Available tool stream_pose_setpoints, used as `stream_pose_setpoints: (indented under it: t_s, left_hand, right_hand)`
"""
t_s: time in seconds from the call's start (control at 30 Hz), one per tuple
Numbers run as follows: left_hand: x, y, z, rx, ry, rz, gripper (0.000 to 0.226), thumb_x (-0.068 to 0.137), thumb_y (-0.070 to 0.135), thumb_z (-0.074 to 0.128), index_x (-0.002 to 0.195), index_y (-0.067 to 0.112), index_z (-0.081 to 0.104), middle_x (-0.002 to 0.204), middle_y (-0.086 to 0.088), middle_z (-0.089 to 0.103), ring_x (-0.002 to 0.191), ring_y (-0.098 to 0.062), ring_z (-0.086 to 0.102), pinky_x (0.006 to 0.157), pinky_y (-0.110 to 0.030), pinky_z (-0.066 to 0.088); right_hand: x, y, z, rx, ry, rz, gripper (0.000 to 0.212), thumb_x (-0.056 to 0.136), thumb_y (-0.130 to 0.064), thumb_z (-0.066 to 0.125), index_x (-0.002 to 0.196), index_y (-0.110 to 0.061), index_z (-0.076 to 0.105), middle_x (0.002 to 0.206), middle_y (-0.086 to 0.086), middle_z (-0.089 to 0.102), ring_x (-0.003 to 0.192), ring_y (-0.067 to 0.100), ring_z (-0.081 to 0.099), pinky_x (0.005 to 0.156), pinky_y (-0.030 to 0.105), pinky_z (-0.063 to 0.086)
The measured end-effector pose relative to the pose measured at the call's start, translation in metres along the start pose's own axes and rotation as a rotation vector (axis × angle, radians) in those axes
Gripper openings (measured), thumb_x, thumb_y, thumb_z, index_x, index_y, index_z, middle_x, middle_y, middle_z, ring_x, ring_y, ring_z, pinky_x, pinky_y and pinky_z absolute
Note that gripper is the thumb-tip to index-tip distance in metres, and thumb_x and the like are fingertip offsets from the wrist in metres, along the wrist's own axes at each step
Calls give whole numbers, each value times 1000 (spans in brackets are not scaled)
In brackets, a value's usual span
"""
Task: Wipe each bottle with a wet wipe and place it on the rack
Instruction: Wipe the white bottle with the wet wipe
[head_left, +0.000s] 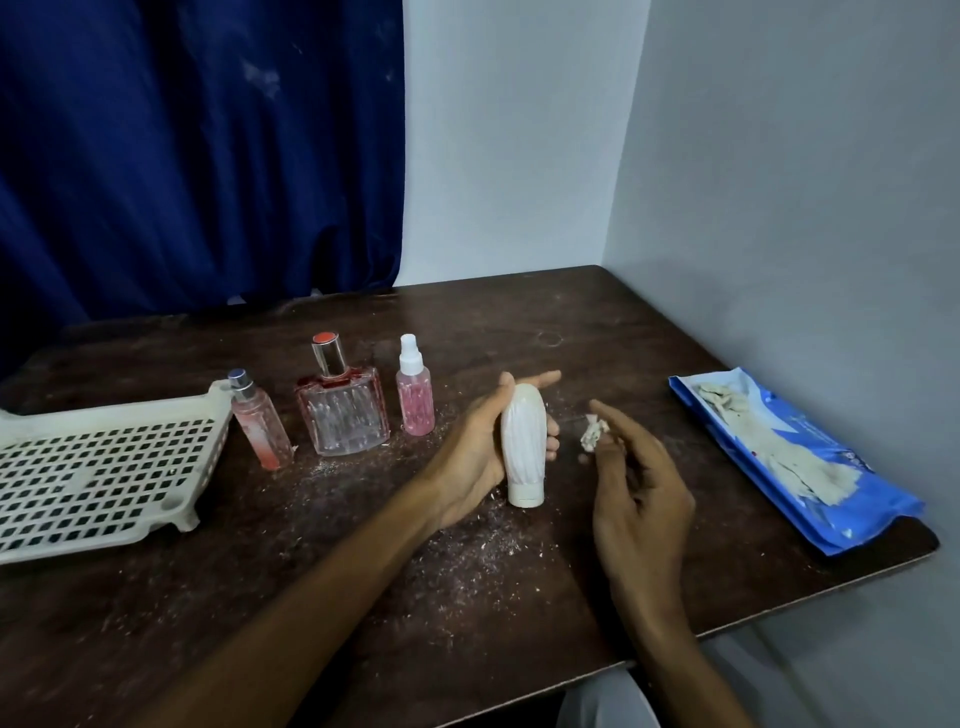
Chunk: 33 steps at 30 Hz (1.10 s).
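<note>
My left hand (470, 452) grips a white ribbed bottle (523, 447), held cap down over the middle of the table. My right hand (636, 483) is just right of it and pinches a small crumpled wet wipe (594, 432) in its fingertips, a short gap from the bottle. Three bottles stand in a row to the left: a slim pink spray bottle (257, 422), a wide clear perfume bottle with a silver and red cap (343, 410), and a small pink pump spray bottle (415, 392). The white perforated rack (109, 462) lies at the far left with nothing on it.
A blue wet wipe pack (795, 457) lies open at the table's right edge with a wipe sticking out. The dark wooden table (363, 561) is strewn with pale crumbs. A blue curtain hangs behind; a grey wall closes the right side.
</note>
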<state>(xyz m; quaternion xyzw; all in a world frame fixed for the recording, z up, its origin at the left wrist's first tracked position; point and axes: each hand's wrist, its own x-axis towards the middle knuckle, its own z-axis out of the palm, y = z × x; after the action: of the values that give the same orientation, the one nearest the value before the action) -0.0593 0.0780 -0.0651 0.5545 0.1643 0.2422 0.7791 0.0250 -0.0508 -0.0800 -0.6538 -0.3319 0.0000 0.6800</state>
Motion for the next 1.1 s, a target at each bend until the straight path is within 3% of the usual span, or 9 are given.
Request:
stream_pose_setpoints:
  t_s: [0.17,0.27,0.37,0.43,0.57,0.67,0.83,1.0,1.1]
  left_hand:
    - [-2,-2,-1,-49,20,24,53,105,47,29,136,15,57,93,-18,58,85,-24,60,82,-33,55]
    - [-2,-5,-3,-60,38,32,54,104,48,30,137,15,58,111,-25,56,105,-31,55,91,-35,54]
    - [-3,-5,-1,-83,39,33,53,106,45,28,138,13,56,124,-18,65,114,-30,59,102,-43,48]
    - [-4,-4,1,-114,45,29,53,105,45,29,137,13,57,128,-16,65,113,-27,61,99,-41,50]
    - [-4,-5,1,-121,76,31,53,104,47,31,136,14,57,130,-19,64,115,-30,61,104,-47,48]
    - [-4,-7,1,-118,89,24,53,105,47,31,137,13,57,130,-18,64,124,-34,59,108,-49,44]
    - [-3,-9,0,-131,102,28,57,104,47,35,127,1,60,126,-29,62,116,-36,60,108,-54,43]
    - [-4,-7,-2,-140,87,22,56,105,47,31,133,7,58,123,-23,66,114,-34,64,106,-51,46]
    - [-3,-7,-2,-133,97,25,55,106,47,30,135,9,57,126,-22,65,119,-35,62,108,-52,44]
  right_hand:
    - [2,-4,3,17,-19,-33,24,94,-18,68,117,-26,71,112,-12,68,104,1,65,84,12,50]
    - [13,-12,6,19,-74,-93,30,88,-13,75,118,-18,72,112,-8,69,100,-1,66,79,8,49]
    - [25,-19,9,-182,-138,-268,27,87,-9,74,112,-18,75,104,-8,72,93,-1,67,79,12,51]
    - [30,-23,10,-312,-163,-356,25,85,-10,74,108,-19,76,97,-9,72,92,3,65,80,17,52]
    - [35,-26,11,-409,-202,-394,24,84,-11,74,105,-22,75,87,-16,65,77,7,62,69,30,56]
    - [36,-27,13,-332,-260,-335,19,88,-12,69,104,-21,70,92,-13,71,81,2,67,71,28,58]
    - [35,-30,17,-284,-284,-395,28,87,-4,68,111,-18,73,105,-6,70,93,0,65,79,14,54]
    - [34,-32,22,-299,-295,-405,21,84,-14,72,104,-19,76,102,-8,70,90,-6,64,80,10,52]
    - [32,-32,23,-280,-290,-421,14,85,-18,73,99,-17,76,95,-12,69,87,-4,65,76,15,54]
